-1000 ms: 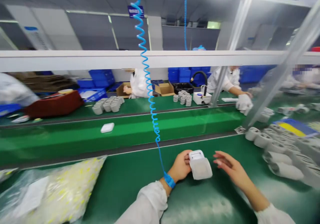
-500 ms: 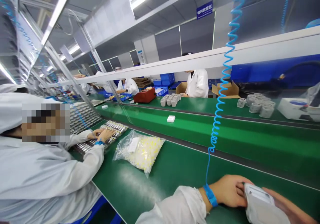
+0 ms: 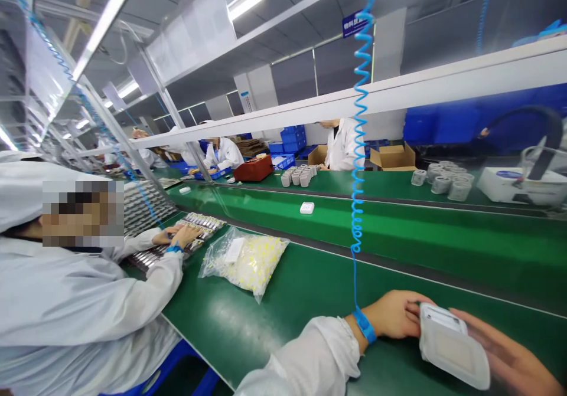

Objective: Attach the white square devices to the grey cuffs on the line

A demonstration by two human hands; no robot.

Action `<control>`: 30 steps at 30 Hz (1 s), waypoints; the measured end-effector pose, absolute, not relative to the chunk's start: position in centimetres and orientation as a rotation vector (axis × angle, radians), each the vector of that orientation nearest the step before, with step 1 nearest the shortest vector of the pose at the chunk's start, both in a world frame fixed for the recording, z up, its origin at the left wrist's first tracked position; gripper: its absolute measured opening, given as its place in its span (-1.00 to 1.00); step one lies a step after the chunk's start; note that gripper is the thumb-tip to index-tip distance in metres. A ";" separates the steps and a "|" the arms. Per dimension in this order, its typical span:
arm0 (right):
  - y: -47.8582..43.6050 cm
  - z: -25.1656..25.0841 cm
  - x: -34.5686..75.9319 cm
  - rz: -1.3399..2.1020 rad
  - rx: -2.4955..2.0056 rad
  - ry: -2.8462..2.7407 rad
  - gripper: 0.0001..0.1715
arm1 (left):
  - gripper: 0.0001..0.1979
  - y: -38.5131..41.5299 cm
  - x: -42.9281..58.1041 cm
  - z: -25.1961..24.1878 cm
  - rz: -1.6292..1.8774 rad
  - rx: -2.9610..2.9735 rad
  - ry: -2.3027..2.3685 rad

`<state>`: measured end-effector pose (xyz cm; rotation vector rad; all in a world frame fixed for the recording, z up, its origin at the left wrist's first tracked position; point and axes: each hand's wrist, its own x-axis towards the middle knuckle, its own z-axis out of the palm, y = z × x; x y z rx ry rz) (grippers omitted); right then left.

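A white boxy plastic casing [image 3: 456,349] with a pale rectangular panel on its face is tilted at the lower right. My left hand [image 3: 396,315] grips its left edge with curled fingers; a blue wrist strap [image 3: 365,326] sits on that wrist. From the strap a blue coiled cord [image 3: 358,201] runs upward. On the casing's other side is my right hand [image 3: 494,340], closed along the far edge, partly blurred and with some fingers hidden behind the casing.
A clear bag of white and yellow parts [image 3: 252,260] lies on the green bench [image 3: 305,290]. To the left, a co-worker [image 3: 88,301] handles parts on a tray [image 3: 201,228]. A small white part [image 3: 307,208] rests on the green belt [image 3: 398,222]. Several translucent parts [image 3: 443,180] stand beyond.
Both hands and the casing have shifted left and slightly up in view, and more of the casing's face shows. The coiled cord has swung left.
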<state>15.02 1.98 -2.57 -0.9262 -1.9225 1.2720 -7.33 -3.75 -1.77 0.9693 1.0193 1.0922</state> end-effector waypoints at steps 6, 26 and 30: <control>1.8 -2.3 14.7 1.535 -0.904 -1.745 -0.27 | -0.27 -3.4 -7.7 -2.5 1.039 0.966 0.957; -0.5 1.6 15.2 0.816 -0.624 -2.522 -0.12 | -0.69 -6.9 -6.8 2.4 1.129 1.774 1.162; -0.1 0.7 15.3 0.764 -0.648 -2.500 -0.15 | -0.70 -6.3 -7.1 2.6 1.069 1.865 1.205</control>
